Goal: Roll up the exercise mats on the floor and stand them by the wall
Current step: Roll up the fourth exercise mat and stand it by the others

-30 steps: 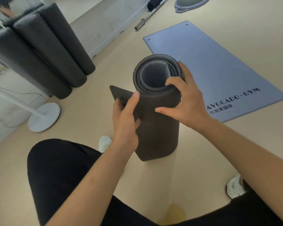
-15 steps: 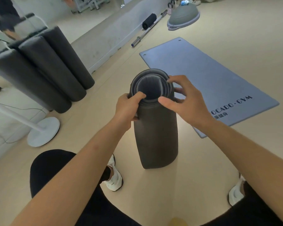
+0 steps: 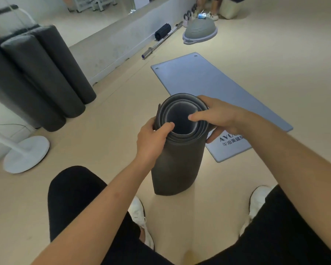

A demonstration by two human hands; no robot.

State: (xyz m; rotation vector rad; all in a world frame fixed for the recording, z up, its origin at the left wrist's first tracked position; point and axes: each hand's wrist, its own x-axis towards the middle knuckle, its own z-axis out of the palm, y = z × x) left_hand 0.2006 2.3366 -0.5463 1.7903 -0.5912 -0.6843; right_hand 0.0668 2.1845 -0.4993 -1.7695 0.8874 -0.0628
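A dark grey rolled mat (image 3: 177, 165) stands on end on the floor between my knees. My left hand (image 3: 151, 138) grips its top rim from the left, thumb hooked over the edge. From the right my right hand (image 3: 218, 117) holds the same rim, thumb across the opening and fingers down the far side. A blue-grey mat (image 3: 208, 88) lies flat on the floor behind the roll, its printed end partly hidden by my right hand. Three dark rolled mats (image 3: 46, 79) lean against the mirrored wall at the left.
A white round stand base (image 3: 27, 153) sits on the floor at the left. Along the wall ledge lie a barbell (image 3: 161, 42) and a black foam roller (image 3: 161, 33). A grey balance dome (image 3: 200, 31) rests farther back, with a person's feet beyond it.
The loose flap on the roll's left side has been closed against the roll. Both hands moved from the roll's side up to its top rim. The view has tilted up.
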